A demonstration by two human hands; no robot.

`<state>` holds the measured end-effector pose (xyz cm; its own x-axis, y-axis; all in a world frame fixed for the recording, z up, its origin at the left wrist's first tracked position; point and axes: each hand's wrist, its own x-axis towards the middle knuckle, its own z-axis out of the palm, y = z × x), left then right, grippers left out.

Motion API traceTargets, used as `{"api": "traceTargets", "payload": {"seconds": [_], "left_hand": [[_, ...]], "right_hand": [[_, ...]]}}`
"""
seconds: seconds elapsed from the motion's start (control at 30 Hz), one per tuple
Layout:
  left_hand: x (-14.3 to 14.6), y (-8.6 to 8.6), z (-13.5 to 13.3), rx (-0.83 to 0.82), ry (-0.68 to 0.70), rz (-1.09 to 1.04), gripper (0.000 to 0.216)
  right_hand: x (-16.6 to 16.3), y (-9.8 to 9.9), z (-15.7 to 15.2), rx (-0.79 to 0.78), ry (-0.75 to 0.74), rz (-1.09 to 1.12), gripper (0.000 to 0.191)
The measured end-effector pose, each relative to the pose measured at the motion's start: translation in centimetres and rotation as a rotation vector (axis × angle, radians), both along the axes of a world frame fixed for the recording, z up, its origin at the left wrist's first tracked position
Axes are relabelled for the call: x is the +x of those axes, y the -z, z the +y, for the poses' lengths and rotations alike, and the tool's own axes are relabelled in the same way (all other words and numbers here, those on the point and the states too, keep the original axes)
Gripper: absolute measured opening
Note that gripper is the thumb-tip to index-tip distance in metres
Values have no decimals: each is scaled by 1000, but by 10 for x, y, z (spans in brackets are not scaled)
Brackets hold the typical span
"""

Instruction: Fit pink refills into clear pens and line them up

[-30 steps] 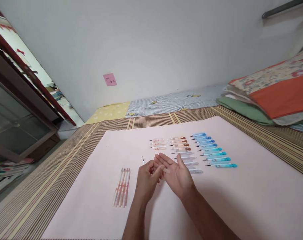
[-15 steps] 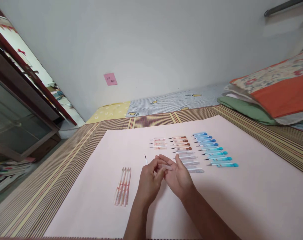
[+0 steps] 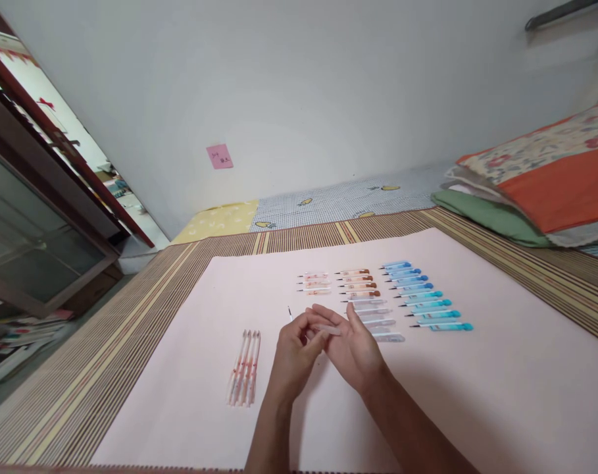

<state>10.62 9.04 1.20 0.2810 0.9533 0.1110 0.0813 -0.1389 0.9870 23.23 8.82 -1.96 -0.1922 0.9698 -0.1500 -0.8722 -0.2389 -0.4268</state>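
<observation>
Pale tube pinched by curled left hand; right hand palm-up, thumb apart.

Left hand curled into a pinch; right hand flattened, palm up.

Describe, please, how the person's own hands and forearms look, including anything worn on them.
The left hand and right hand are both ungloved. The left forearm and right forearm show no sleeves, and neither wrist shows a watch or bracelet. No ring can be made out, though some fingers are partly hidden.
</observation>
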Motion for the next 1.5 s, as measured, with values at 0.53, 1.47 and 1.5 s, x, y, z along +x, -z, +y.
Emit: {"api": "traceTargets", "payload": {"seconds": [0.53, 1.47, 1.5], "left_hand": [[10, 7, 1, -21, -169, -10, 25], [-7, 20, 16, -245, -254, -587, 31], [-7, 21, 17, -272, -270, -655, 33]], "right_hand": [[-10, -7, -6, -131, -10, -18, 62], [-6, 5, -5, 148, 188, -752, 33], [-8, 4, -6, 189, 192, -830, 28]]}}
